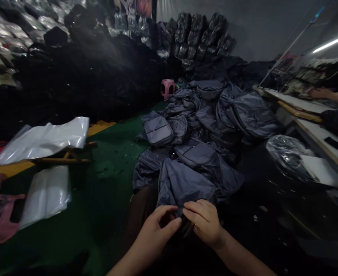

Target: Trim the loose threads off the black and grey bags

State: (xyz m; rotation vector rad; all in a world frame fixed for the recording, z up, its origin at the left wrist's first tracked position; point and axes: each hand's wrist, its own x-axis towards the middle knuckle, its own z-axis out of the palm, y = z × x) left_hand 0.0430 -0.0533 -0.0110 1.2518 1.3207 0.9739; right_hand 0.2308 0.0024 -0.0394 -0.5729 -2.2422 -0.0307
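Observation:
A slack dark blue-grey fabric bag [186, 182] lies across my lap, its near edge drawn toward me. My left hand [159, 226] is closed, thumb and fingers pinching a dark bit of it. Close beside it, my right hand [206, 220] is curled with its fingertips on the same dark part. A thin dark pointed piece [188, 231] shows under the right fingers; its kind is too dim to make out. Just beyond, more bags of the same cloth [196, 153] are heaped on the floor, some with zipped panels facing up.
Left, clear plastic sheets [52, 140] rest on a wooden stand [68, 155] near a pink stool [2, 218]. Another pink stool [167, 89] stands behind. A worktable [315, 134] runs along the right, with another person's hand [321, 92] over it. Dark piles [85, 76] fill the back left.

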